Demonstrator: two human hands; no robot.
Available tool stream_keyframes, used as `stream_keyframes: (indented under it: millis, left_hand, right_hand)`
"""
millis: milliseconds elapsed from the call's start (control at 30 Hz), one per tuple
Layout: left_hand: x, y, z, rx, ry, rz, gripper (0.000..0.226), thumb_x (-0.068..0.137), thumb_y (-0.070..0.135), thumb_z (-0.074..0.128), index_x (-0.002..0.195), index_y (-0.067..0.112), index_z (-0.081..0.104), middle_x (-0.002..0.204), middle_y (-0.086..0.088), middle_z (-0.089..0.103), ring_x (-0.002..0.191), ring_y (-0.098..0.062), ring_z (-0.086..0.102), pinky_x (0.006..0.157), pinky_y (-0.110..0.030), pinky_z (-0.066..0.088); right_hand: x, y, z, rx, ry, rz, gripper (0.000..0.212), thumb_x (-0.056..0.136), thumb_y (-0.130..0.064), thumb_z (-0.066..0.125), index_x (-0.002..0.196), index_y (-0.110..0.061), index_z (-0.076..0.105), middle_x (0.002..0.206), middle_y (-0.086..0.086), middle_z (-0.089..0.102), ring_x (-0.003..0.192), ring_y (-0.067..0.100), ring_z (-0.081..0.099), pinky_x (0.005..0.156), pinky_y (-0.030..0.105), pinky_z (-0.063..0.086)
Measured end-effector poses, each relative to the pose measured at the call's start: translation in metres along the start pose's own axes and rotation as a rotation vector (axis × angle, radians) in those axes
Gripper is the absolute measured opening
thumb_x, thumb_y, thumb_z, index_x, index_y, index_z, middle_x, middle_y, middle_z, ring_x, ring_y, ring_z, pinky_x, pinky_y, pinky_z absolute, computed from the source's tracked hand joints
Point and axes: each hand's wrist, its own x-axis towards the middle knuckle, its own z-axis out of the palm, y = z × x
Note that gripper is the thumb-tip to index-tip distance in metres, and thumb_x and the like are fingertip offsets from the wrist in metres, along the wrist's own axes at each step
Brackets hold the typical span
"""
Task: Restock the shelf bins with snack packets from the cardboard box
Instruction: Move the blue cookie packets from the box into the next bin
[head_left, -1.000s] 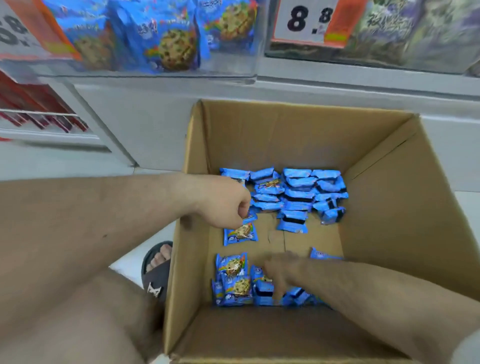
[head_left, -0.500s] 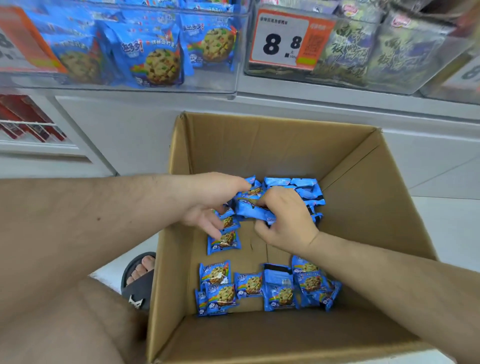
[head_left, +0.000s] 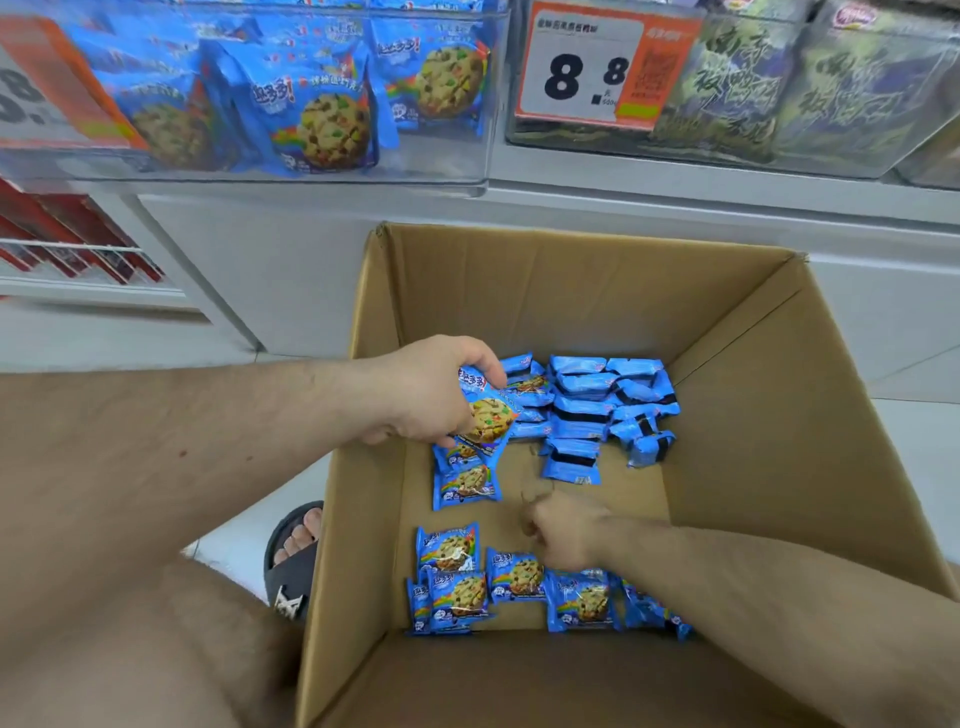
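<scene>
An open cardboard box (head_left: 810, 415) stands on the floor below the shelf. Several blue cookie packets lie on its bottom: a stacked group (head_left: 597, 410) at the far side and a loose row (head_left: 519, 582) at the near side. My left hand (head_left: 431, 389) is over the box's left part, shut on a small bunch of blue cookie packets (head_left: 485, 421) that hang below it. My right hand (head_left: 563, 530) is lower in the box, fingers curled just above the near row; nothing shows in it. A clear shelf bin (head_left: 457, 171) above holds the same blue packets.
A second clear bin (head_left: 857, 161) with green-and-purple packets sits to the right, behind an 8.8 price tag (head_left: 582, 73). Red packets (head_left: 78, 244) fill a lower rack at left. My sandalled foot (head_left: 293, 561) rests on the white floor beside the box.
My right hand left the far stack and dropped back toward the near row. My left hand lifted slightly with a bunch of packets in its grip.
</scene>
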Motion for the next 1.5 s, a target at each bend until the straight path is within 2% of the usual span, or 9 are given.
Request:
stream_keyframes:
  millis: [100, 267, 400, 500, 667, 800, 1033, 1267, 1500]
  left_hand:
    - [0.007, -0.001, -0.004, -0.013, 0.003, 0.001, 0.043, 0.085, -0.007, 0.063, 0.096, 0.034, 0.062, 0.116, -0.013, 0.056, 0.087, -0.030, 0.071, 0.078, -0.045, 0.059]
    - [0.016, -0.005, -0.010, -0.062, 0.017, 0.037, 0.046, 0.083, -0.010, 0.063, 0.092, 0.035, 0.062, 0.110, -0.007, 0.060, 0.077, -0.025, 0.070, 0.072, -0.037, 0.061]
    - [0.020, -0.004, -0.013, -0.087, -0.010, 0.060, 0.046, 0.084, -0.011, 0.063, 0.094, 0.033, 0.062, 0.108, -0.005, 0.061, 0.073, -0.016, 0.066, 0.056, -0.018, 0.053]
    - [0.020, -0.003, -0.014, -0.078, -0.003, 0.094, 0.046, 0.084, -0.009, 0.063, 0.093, 0.036, 0.063, 0.110, -0.005, 0.061, 0.074, -0.018, 0.068, 0.061, -0.024, 0.056]
    - [0.013, -0.002, -0.025, 0.036, 0.079, 0.168, 0.044, 0.084, -0.004, 0.063, 0.091, 0.039, 0.061, 0.104, -0.002, 0.063, 0.073, -0.021, 0.071, 0.068, -0.033, 0.060]
    - [0.006, 0.005, -0.033, 0.093, 0.109, 0.192, 0.042, 0.083, -0.002, 0.065, 0.092, 0.039, 0.060, 0.104, -0.002, 0.063, 0.069, -0.021, 0.070, 0.070, -0.040, 0.060]
    - [-0.023, 0.033, -0.039, 0.016, 0.067, 0.299, 0.055, 0.068, -0.006, 0.062, 0.098, 0.039, 0.059, 0.101, -0.006, 0.065, 0.070, -0.018, 0.058, 0.060, -0.029, 0.050]
    - [-0.048, 0.043, -0.052, -0.340, -0.221, 0.501, 0.076, 0.053, -0.002, 0.065, 0.124, 0.024, 0.053, 0.116, -0.017, 0.061, 0.098, -0.024, 0.062, 0.082, -0.038, 0.050]
    - [-0.063, 0.045, -0.069, -0.278, 0.082, 0.721, 0.056, 0.070, -0.003, 0.075, 0.114, 0.026, 0.057, 0.110, 0.006, 0.066, 0.101, -0.011, 0.063, 0.098, -0.033, 0.047]
  right_hand:
    - [0.020, -0.014, 0.024, -0.308, 0.008, -0.066, 0.027, 0.091, -0.036, 0.053, 0.100, -0.012, 0.062, 0.104, 0.011, 0.063, 0.093, 0.028, 0.057, 0.075, 0.034, 0.041]
    - [0.046, -0.013, 0.062, -0.504, 0.021, -0.093, 0.082, 0.080, -0.065, 0.061, 0.134, -0.006, 0.042, 0.126, 0.012, 0.054, 0.118, 0.032, 0.048, 0.110, 0.049, 0.023]
    - [0.043, -0.014, 0.064, -0.507, 0.069, -0.130, 0.065, 0.082, -0.057, 0.063, 0.126, -0.009, 0.052, 0.119, 0.013, 0.057, 0.112, 0.031, 0.049, 0.107, 0.049, 0.025]
    - [0.034, -0.007, 0.044, -0.347, 0.150, -0.063, 0.058, 0.080, -0.064, 0.057, 0.107, -0.012, 0.061, 0.106, 0.009, 0.058, 0.106, 0.028, 0.050, 0.102, 0.048, 0.029]
    - [-0.004, 0.009, -0.029, 0.117, 0.522, 0.162, 0.048, 0.076, -0.054, 0.060, 0.109, -0.019, 0.058, 0.095, -0.001, 0.054, 0.100, 0.023, 0.055, 0.098, 0.039, 0.038]
    - [-0.043, 0.012, -0.079, 0.419, 0.873, 0.176, 0.078, 0.068, -0.044, 0.065, 0.140, -0.017, 0.049, 0.126, 0.003, 0.064, 0.115, 0.022, 0.059, 0.097, 0.034, 0.046]
    - [-0.115, -0.029, -0.138, 0.363, 1.481, -0.078, 0.053, 0.060, -0.039, 0.063, 0.108, -0.016, 0.060, 0.094, -0.004, 0.063, 0.088, 0.010, 0.052, 0.084, 0.027, 0.036]
    - [-0.137, -0.067, -0.171, 0.065, 1.454, -0.240, 0.050, 0.065, -0.036, 0.066, 0.109, -0.013, 0.065, 0.105, -0.001, 0.063, 0.099, 0.020, 0.056, 0.090, 0.030, 0.033]
    - [-0.160, -0.081, -0.208, 0.068, 1.424, -0.351, 0.065, 0.068, -0.039, 0.072, 0.126, -0.019, 0.049, 0.116, -0.006, 0.055, 0.108, 0.017, 0.053, 0.095, 0.033, 0.038]
